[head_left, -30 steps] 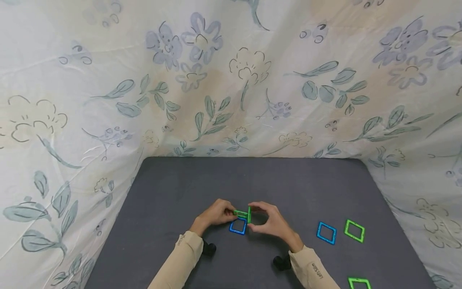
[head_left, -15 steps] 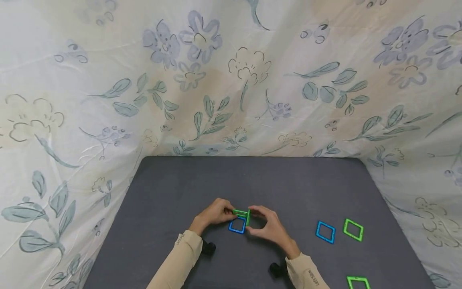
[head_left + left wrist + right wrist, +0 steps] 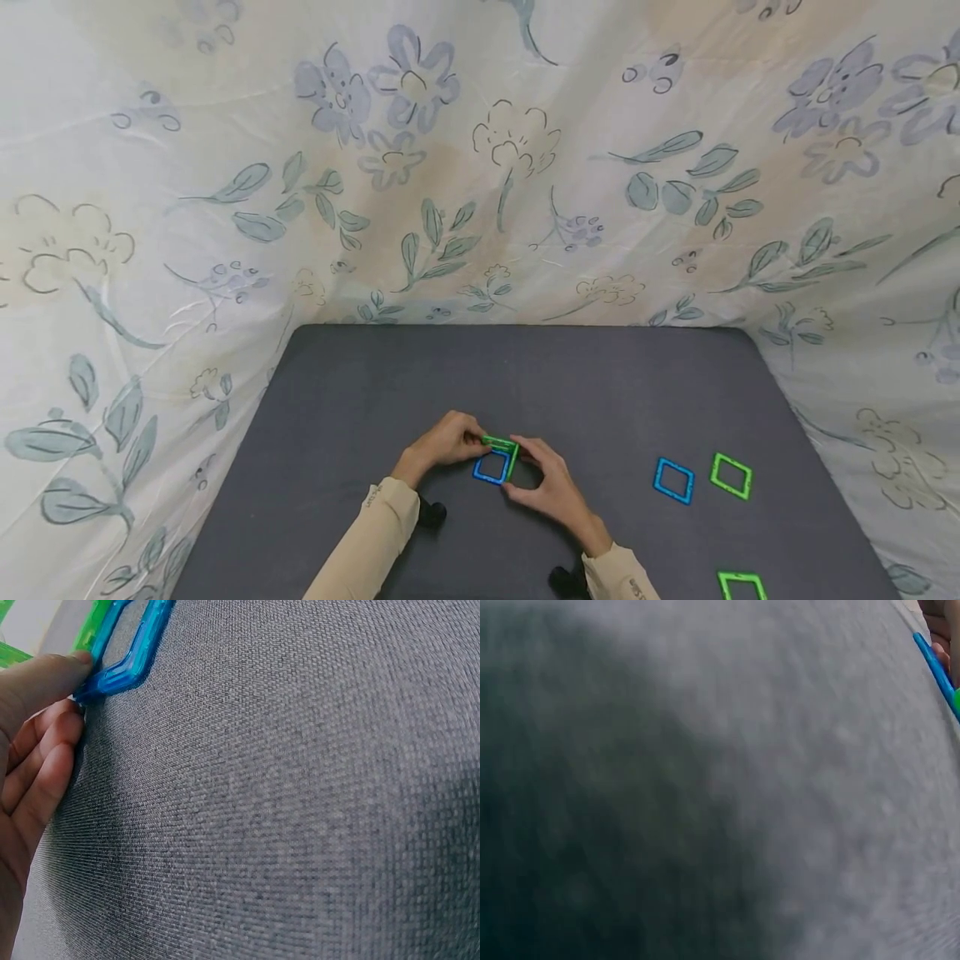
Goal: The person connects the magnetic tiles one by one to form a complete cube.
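Observation:
A blue square magnetic tile (image 3: 489,479) lies flat on the dark table near the middle. Along its far edge stands a green magnetic tile (image 3: 497,442), which my left hand (image 3: 450,439) pinches at the left end. At the blue tile's right edge is another upright green magnetic tile (image 3: 513,463), held between the thumb and fingers of my right hand (image 3: 553,485). The two green tiles meet at the far right corner. In the left wrist view, my thumb presses by the blue tile's corner (image 3: 135,671). The right wrist view catches only the blue tile's edge (image 3: 934,666).
On the right of the table (image 3: 375,375) lie a loose blue tile (image 3: 658,475) and a green one (image 3: 715,471). A further green tile (image 3: 738,577) is cut off at the front edge of the view. A floral cloth (image 3: 517,208) hangs behind.
My right hand has moved slightly left and turned the right green tile, so it now lines up with the blue tile's right edge and the other green tile's end. My left hand stays almost still.

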Demonstrator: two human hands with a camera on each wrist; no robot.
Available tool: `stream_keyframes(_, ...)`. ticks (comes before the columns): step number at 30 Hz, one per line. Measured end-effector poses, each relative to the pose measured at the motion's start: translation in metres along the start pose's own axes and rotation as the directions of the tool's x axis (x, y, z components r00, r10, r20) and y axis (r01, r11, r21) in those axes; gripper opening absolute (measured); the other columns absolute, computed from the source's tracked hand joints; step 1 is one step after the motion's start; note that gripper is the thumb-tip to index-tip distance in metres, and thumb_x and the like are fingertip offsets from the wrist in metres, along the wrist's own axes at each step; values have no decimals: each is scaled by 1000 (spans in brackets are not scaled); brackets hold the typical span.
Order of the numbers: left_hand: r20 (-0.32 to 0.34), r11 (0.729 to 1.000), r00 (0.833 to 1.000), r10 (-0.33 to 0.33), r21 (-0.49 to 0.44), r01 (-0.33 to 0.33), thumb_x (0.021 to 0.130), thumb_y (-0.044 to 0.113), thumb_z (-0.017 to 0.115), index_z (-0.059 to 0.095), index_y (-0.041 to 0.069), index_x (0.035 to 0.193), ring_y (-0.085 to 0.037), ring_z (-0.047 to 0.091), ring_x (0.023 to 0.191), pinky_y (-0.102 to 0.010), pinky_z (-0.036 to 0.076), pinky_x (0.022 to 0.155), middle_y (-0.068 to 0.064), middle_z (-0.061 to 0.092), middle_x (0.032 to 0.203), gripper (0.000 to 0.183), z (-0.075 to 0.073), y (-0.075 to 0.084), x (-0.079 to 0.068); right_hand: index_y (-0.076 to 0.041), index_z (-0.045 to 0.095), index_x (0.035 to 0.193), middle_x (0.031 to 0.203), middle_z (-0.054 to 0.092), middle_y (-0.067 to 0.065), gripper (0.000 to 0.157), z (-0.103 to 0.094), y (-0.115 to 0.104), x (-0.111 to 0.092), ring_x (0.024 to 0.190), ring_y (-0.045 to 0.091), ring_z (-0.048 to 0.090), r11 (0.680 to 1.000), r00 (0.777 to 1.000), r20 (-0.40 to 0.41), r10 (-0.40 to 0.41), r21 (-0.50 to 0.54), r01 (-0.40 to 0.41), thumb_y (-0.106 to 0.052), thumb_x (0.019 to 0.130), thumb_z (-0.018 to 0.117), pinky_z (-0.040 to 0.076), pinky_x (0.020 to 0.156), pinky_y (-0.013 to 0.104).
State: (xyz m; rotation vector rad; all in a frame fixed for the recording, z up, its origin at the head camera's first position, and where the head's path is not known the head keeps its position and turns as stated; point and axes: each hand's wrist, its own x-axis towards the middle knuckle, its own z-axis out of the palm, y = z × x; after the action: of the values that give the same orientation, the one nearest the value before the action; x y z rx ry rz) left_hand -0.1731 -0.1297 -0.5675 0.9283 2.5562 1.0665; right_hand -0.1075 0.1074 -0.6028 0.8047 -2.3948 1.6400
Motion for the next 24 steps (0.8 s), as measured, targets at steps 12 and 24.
stream_keyframes(12, 4, 1000, 1000, -2, -13, 2, 92, 9, 75, 82, 5, 99, 3, 59, 67, -16, 51, 63, -6, 74, 83, 11, -1, -1, -1, 3, 58, 141, 125, 70, 11, 79, 4, 1, 1, 113, 27, 69, 981, 994, 17, 110, -160, -106, -8, 72, 93, 58, 92, 40)
stream_keyframes(24, 28, 1000, 1000, 13, -8, -13, 91, 9, 76, 81, 4, 98, 5, 57, 65, -15, 50, 61, -6, 74, 81, 10, -2, -1, 1, 2, 61, 139, 123, 71, 9, 76, 4, -2, 1, 114, 24, 69, 976, 992, 13, 127, -178, -123, -10, 71, 93, 57, 95, 40)
